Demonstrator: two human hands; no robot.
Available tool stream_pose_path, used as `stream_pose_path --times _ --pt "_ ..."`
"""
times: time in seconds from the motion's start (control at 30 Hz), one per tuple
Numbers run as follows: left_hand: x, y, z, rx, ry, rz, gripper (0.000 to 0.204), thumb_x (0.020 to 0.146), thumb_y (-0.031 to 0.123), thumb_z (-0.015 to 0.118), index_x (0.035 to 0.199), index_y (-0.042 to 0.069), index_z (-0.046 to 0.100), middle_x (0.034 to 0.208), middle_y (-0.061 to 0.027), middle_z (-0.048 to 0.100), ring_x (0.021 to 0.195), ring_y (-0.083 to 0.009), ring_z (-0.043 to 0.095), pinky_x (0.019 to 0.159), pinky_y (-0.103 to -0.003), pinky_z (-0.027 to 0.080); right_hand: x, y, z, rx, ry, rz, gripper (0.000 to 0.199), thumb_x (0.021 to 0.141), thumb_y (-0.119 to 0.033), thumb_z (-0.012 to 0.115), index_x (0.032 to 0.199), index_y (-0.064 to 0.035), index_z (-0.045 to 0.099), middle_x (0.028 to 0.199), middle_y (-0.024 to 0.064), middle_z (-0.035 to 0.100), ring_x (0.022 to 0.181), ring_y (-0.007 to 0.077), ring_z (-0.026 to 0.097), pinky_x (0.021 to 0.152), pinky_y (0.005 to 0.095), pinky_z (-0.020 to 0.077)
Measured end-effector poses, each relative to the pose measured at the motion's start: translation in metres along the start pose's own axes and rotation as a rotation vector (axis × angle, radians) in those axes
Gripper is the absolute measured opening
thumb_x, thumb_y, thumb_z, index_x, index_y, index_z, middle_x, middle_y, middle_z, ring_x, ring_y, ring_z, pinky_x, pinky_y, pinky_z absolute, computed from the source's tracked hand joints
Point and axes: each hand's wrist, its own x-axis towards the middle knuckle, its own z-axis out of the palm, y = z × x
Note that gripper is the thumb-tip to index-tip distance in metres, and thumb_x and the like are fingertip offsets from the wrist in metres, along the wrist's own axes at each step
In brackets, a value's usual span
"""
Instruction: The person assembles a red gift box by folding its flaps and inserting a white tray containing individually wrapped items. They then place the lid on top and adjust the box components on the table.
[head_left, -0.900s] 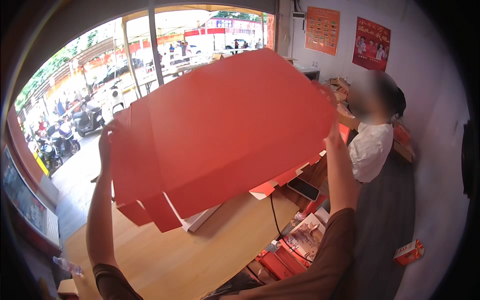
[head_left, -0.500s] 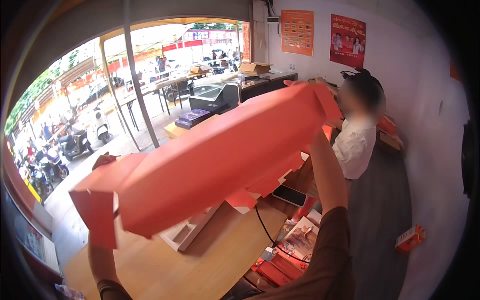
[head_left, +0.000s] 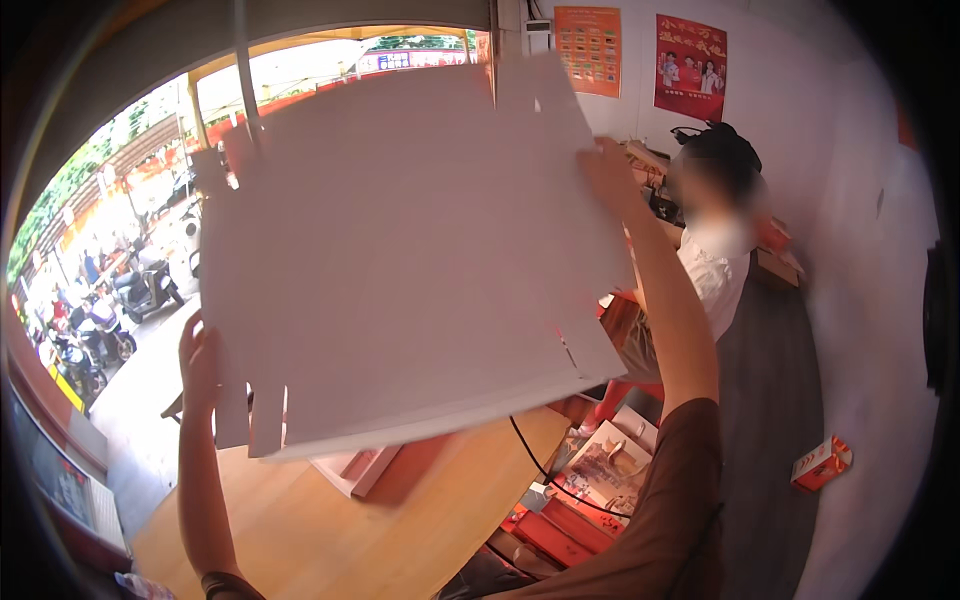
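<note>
I hold up a large flat cardboard box blank [head_left: 410,250] with its plain pale side facing me. Slots and flaps are cut along its left and right edges. My left hand [head_left: 198,365] grips its lower left edge, while my right hand [head_left: 608,178] is closed on the upper right edge. The far fingers of both hands are partly hidden behind the cardboard. Below the sheet, a shallow white tray-like box [head_left: 360,472] lies on the wooden table [head_left: 440,510], mostly covered from view.
Red boxes and printed packages [head_left: 575,530] are stacked at the table's right, crossed by a black cable [head_left: 540,465]. A person in a white shirt [head_left: 715,270] stands to the right. An orange carton [head_left: 822,463] lies on the floor; a laptop [head_left: 65,475] is at far left.
The red folded cardboard has opened out flat and turned, so its pale side now faces me. My left hand has come round to the near side of the left edge.
</note>
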Motion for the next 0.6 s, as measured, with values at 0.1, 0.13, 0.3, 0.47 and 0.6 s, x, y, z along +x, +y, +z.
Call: stream_pose_path --times 0.1,0.13,0.3,0.47,0.6 --pt "-0.012 -0.03 0.022 -0.029 -0.027 -0.066 0.04 0.106 0.019 0.065 0.141 0.002 0.058 0.105 -0.0061 0.073 0.086 -0.0091 0.067 0.071 -0.024 0.054 0.004 0.103 0.021 -0.046 -0.044 -0.094 0.052 0.093 -0.032 0.069 0.133 0.0003 0.066 0.123 0.0255 0.074 0.118 0.0379 0.071 0.102 0.044 0.0543" --pt "-0.022 -0.039 0.036 -0.028 -0.021 -0.044 0.038 0.105 0.018 0.064 0.139 0.002 0.058 0.104 -0.0062 0.072 0.085 -0.0097 0.068 0.071 -0.025 0.055 0.006 0.127 0.026 -0.075 -0.051 -0.118 0.05 0.092 -0.031 0.071 0.132 -0.001 0.067 0.125 0.0253 0.073 0.119 0.0386 0.071 0.102 0.0441 0.0545" --pt "-0.096 -0.022 0.062 -0.176 0.05 -0.303 0.042 0.104 0.01 0.055 0.143 -0.001 0.048 0.11 -0.0121 0.07 0.09 -0.0142 0.069 0.074 -0.028 0.057 -0.042 0.101 0.074 -0.153 -0.16 0.001 0.042 0.091 -0.025 0.077 0.129 -0.0062 0.072 0.12 0.0215 0.076 0.115 0.0375 0.072 0.099 0.0445 0.0565" --pt "-0.098 -0.064 0.066 -0.249 0.098 -0.221 0.044 0.104 0.011 0.055 0.146 0.0 0.049 0.116 -0.0144 0.071 0.098 -0.0152 0.07 0.086 -0.031 0.059 -0.023 0.107 0.102 -0.221 -0.186 -0.13 0.053 0.092 -0.021 0.074 0.141 -0.0014 0.066 0.132 0.0256 0.072 0.123 0.0393 0.07 0.103 0.0478 0.0552" --pt "-0.096 -0.099 0.069 -0.282 0.182 -0.213 0.051 0.103 0.012 0.061 0.15 -0.003 0.051 0.114 -0.0069 0.068 0.099 -0.0115 0.063 0.091 -0.028 0.052 -0.016 0.093 0.118 -0.293 -0.236 -0.148 0.063 0.093 -0.021 0.074 0.15 -0.0018 0.058 0.136 0.0282 0.07 0.126 0.0435 0.067 0.106 0.0485 0.0545"
